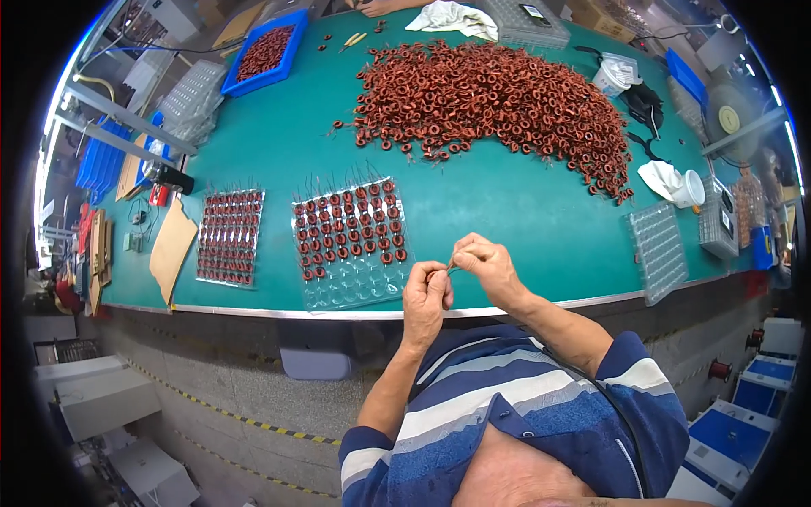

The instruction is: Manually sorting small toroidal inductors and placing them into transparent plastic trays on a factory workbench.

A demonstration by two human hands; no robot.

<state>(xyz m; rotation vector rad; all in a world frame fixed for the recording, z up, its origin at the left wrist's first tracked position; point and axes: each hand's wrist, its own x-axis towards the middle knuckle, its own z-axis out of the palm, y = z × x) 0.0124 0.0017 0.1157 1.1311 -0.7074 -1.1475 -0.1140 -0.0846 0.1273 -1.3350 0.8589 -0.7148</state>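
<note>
- Both hands sit at about 6 o'clock, right over the near edge of the green table (pixel 524 211). Left hand (pixel 427 296) and right hand (pixel 486 264) are almost touching, fingers pressed together, pinching a small coil (pixel 449 267) between them. It's mostly hidden, so whether the leads are being straightened or twisted is anyone's guess.
- Just at 11 o'clock from the hands is a clear tray (pixel 353 245). Its far rows hold copper-coloured coils with leads sticking up, and the near couple of rows are bare pockets. Looks roughly two thirds filled.
- Further toward 9 o'clock sits a second tray (pixel 230 237), and that one looks packed full.
- Up at 12 to 1 o'clock there's a huge loose pile of coils (pixel 498 106), so loads left to go.
- An empty tray (pixel 659 252) waits at 3 o'clock, and a blue bin (pixel 265 52) with more coils sits at 11 o'clock, far side.
</note>
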